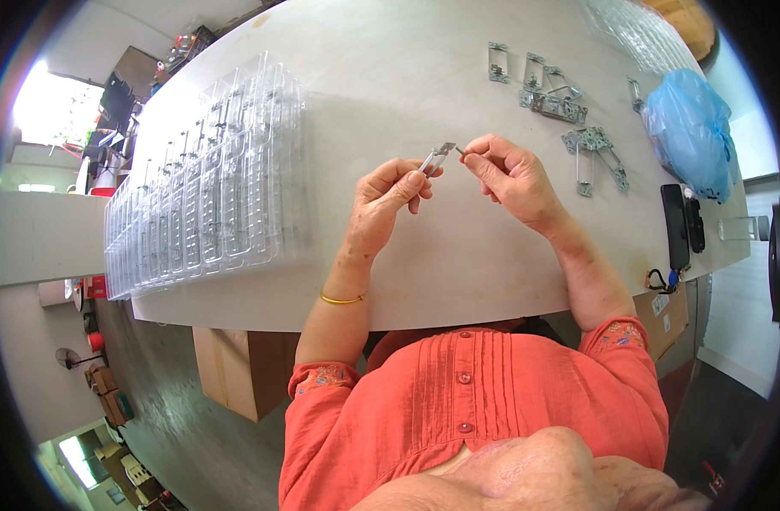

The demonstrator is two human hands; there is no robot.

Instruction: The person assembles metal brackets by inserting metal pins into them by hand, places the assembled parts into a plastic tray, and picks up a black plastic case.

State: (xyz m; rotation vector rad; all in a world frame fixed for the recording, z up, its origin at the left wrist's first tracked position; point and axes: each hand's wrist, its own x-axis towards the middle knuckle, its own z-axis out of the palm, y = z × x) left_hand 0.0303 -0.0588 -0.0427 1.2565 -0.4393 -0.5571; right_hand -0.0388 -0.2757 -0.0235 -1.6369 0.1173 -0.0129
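Above the white table, my left hand (381, 204) is closed around a small silver metal bracket (436, 160), which tilts up to the right between thumb and fingers. Facing it, my right hand (518, 183) pinches a thin dark piece (460, 151), too small to name. The tip of that piece is close to the bracket's upper end; whether they touch I cannot tell. Beyond my right hand lie several similar metal brackets: a single one (498, 63), a loose pile (553, 102) and another group (592, 153).
Stacked clear plastic trays (211, 187) with metal parts in their slots cover the table's left side. At the right are a blue plastic bag (688, 132), a black oblong case (675, 226) and a clear glass (742, 228). A cardboard box (241, 366) stands under the front edge.
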